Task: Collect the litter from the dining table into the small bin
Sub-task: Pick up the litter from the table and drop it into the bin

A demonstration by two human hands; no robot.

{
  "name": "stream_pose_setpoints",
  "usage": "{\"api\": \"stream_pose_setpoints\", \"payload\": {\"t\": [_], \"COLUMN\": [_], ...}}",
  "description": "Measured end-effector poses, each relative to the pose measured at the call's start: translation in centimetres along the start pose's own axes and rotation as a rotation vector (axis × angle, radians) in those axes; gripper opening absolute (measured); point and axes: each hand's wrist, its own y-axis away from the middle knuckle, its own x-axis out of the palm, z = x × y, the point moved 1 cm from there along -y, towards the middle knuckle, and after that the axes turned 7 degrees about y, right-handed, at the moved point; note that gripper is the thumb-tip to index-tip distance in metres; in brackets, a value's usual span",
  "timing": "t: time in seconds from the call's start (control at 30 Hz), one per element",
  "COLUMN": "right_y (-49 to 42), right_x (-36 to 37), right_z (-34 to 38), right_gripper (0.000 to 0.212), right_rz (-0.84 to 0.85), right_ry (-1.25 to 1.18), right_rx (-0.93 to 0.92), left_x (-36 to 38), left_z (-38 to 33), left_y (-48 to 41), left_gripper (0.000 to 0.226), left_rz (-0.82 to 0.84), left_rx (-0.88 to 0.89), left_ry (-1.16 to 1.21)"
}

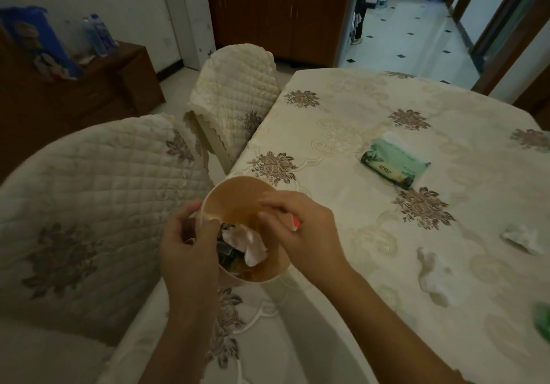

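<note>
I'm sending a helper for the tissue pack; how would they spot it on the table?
Start at the cream flowered tablecloth. Toward the far right lies the tissue pack, flat and green. Unlike the crumpled white tissues nearer the edge, it is a neat printed packet.

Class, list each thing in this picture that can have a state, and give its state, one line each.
Small bin: open, partly filled with litter.
Left hand: gripping the bin's rim.
Right hand: over the bin, closed on a red and white scrap.
Tissue pack: open, a tissue sticking out.
Crumpled tissues: loose on the table.
</note>
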Motion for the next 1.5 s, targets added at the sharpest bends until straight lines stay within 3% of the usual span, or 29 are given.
{"api": "stream_pose_setpoints", "payload": {"t": [0.1,0.17,0.3,0.4,0.57,0.73,0.9,1.0,1.07,1.13,1.23,1.4,1.5], "right_y": [-0.8,-1.0,-0.4,0.2,0.5,0.5,1.4,3.0,4.2,5.7,8.3,13.5,16.8], "right_x": [0.3,0.6,2.5,4.5,5.7,4.0,-0.4,-2.2,-2.5,-2.4,-3.6,-7.7,-9.7], "right_z": [-2.6,-5.8,-12.2,-15.0,-15.7,-12.0,-3.2,1.5,3.1,3.5,4.0,2.6,-0.4], "right_gripper": [0.017,0.020,0.032,0.033,0.025,0.033,0.039,0.038,0.039,0.045,0.047,0.038,0.039], "right_rz": [-0.117,-0.157,0.077,0.244,0.217,0.051,-0.136,0.043,0.205,0.252,0.177,-0.133,-0.178], "right_ry": [-0.034,0.067,0.307,0.453,0.408,0.302,0.205,0.202,0.279,0.373,0.378,0.418,0.504], "right_rx": [0.190,0.308,0.469,0.434,0.412,0.407,0.184,0.062,0.048,0.066,0.155,0.277,0.489], "left_x": [-0.7,-1.1,-1.6,-1.7,-1.7,-1.9,-1.9,-2.0,-2.0,-2.1,-1.9,-1.6,-1.2], "left_z": [-0.2,-0.3,-0.4,-0.4,-0.3,-0.3,-0.6,-0.8,-0.8,-0.6,0.0,0.6,0.8], "left_y": [-0.2,-0.6,-1.3,-1.8,-2.4,-2.5,-1.2,0.6,2.0,3.6,5.7,8.2,9.4], "left_gripper": [0.026,0.026,0.021,0.020,0.017,0.023,0.028,0.027,0.026,0.026,0.027,0.028,0.027], "left_rz": [-0.011,-0.019,-0.038,-0.051,-0.068,-0.036,0.031,0.093,0.140,0.187,0.252,0.349,0.343], "left_rx": [-0.013,-0.004,-0.028,-0.038,-0.025,-0.017,-0.026,-0.080,-0.087,-0.083,-0.127,-0.157,-0.153], "left_ry": [0.006,-0.004,0.017,0.042,0.034,0.010,-0.033,-0.037,-0.053,-0.075,-0.059,-0.064,-0.072]}}
